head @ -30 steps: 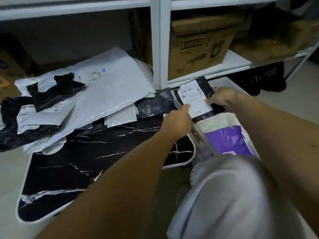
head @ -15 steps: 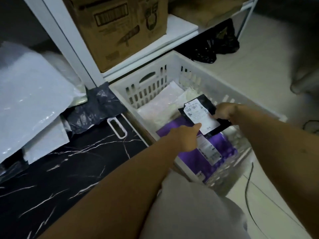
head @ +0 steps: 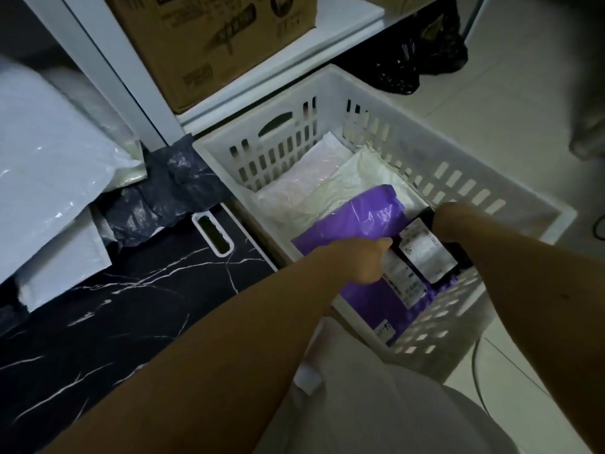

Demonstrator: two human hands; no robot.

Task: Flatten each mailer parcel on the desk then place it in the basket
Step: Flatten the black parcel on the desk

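Both hands are inside the white slotted plastic basket (head: 366,103). Left hand (head: 358,258) pinches the near edge of the small black mailer parcel with a white shipping label (head: 427,253); right hand (head: 450,221) grips its far-right edge, fingers curled round it. The parcel lies low in the basket, on the purple glossy plastic mailer (head: 366,221). Label print on both mailers shows barcode-like lines, too blurred to read.

Left of the left hand: black marble-pattern desk (head: 131,296) with a white-rimmed handle slot. Beyond it, a crumpled dark plastic bag (head: 170,188) and white bubble mailers (head: 42,165).

Beyond the hands, pale white mailers (head: 314,178) lie flat on the basket floor. Farthest, a brown cardboard box (head: 212,37) sits on the white shelf (head: 343,24); its printing is illegible.

Versus 0.5 s ago: the parcel is lower and nearer the basket's right wall; then it was held above the purple mailer.
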